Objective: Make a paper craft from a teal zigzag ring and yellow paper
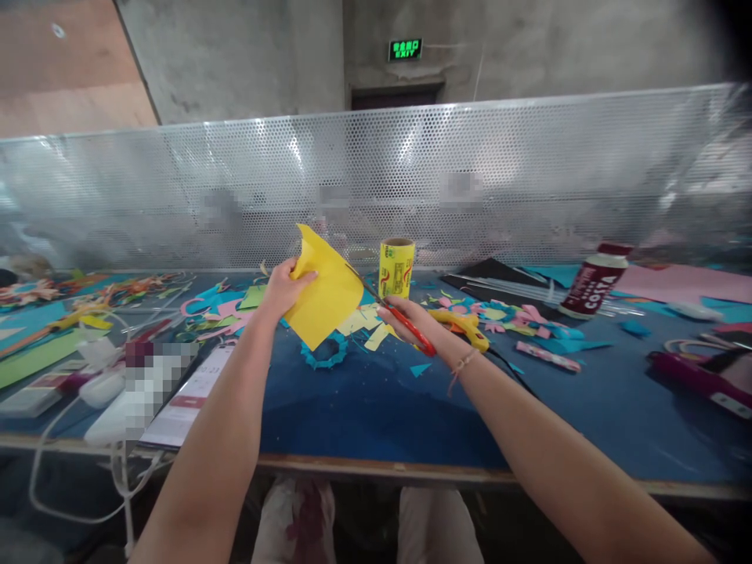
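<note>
Held up over the table is a sheet of yellow paper (327, 296), its left edge pinched between the thumb and fingers of my left hand (289, 286). My right hand (408, 317) grips a pair of scissors (410, 327) by red handles. The scissor blades reach the right edge of the paper; whether they are open or closed on it I cannot tell. A blue paper ring with a zigzag rim (324, 350) lies on the table below the sheet. Behind my right hand stands a yellow printed roll (398, 266).
Paper scraps (505, 313) litter the table. A yellow glue gun (461, 325) lies right of my right hand. Further right are a Costa bottle (594, 282) and a purple tool (699, 380). A phone (197, 392) and white cables lie left. A perforated metal screen (376, 180) borders the back.
</note>
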`<state>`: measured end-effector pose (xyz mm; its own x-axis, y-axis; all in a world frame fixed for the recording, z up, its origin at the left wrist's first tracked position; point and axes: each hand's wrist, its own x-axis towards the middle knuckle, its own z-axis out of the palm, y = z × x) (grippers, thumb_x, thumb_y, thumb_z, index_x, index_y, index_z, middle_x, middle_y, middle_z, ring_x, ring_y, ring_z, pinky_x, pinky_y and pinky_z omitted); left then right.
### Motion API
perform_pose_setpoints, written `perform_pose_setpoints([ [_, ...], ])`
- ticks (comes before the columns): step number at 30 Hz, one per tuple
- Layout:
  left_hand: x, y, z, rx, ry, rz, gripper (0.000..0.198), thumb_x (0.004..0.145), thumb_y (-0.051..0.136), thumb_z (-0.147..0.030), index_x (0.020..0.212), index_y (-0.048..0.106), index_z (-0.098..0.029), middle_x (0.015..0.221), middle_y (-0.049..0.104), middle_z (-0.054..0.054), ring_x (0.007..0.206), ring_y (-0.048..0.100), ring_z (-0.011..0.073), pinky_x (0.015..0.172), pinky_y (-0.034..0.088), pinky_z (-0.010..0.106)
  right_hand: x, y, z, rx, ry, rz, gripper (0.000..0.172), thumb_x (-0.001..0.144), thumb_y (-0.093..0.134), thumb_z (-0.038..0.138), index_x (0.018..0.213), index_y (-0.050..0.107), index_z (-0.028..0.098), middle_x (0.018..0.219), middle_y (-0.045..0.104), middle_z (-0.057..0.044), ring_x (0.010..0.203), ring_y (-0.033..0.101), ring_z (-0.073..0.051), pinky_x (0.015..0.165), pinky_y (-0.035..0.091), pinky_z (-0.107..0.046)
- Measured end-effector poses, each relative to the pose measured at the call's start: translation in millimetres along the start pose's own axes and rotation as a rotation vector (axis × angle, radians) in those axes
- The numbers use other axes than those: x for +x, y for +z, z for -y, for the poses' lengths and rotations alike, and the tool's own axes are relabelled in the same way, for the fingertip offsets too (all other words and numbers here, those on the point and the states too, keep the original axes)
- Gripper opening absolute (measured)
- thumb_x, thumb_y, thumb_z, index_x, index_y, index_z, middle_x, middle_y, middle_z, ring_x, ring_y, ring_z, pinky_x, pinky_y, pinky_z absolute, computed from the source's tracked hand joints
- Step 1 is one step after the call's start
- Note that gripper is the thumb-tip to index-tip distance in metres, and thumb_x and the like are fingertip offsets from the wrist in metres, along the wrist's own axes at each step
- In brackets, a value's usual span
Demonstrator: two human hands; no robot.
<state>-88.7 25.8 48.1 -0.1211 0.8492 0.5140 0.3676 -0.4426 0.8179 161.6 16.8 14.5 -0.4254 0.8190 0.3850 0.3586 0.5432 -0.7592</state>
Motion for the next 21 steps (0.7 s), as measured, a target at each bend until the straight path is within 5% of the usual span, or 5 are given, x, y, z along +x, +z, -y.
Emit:
perform_pose_setpoints([
  [7,-4.4,1.4,-9.0,0.072,0.007,0.064,0.037,0.064,0.061,-0.036,0.093,0.059,-0.014,0.087,0.064,0.007,0.072,0.06,0.0189,0.064,0.049,0.03,-4.8,-1.1,6.3,-0.015,-0.014,0.068,0.035,0.078,0.044,0.053,0.07,0.042,0.019,0.057,0.038,0.003,0.051,0.036,-0.008,0.047,0.029,-0.023],
  [21,1.5,-1.0,1.7,0.019,-0.024,-0.04,0.034,0.062,0.063,-0.034,0.09,0.058,-0.015,0.09,0.065,0.007,0.072,0.061,0.019,0.066,0.05,0.031,-6.2,1.1,7.2,0.02,0.038,0.086,0.038,0.077,0.044,0.056,0.07,0.042,0.019,0.055,0.038,0.004,0.048,0.036,-0.008,0.045,0.028,-0.024],
])
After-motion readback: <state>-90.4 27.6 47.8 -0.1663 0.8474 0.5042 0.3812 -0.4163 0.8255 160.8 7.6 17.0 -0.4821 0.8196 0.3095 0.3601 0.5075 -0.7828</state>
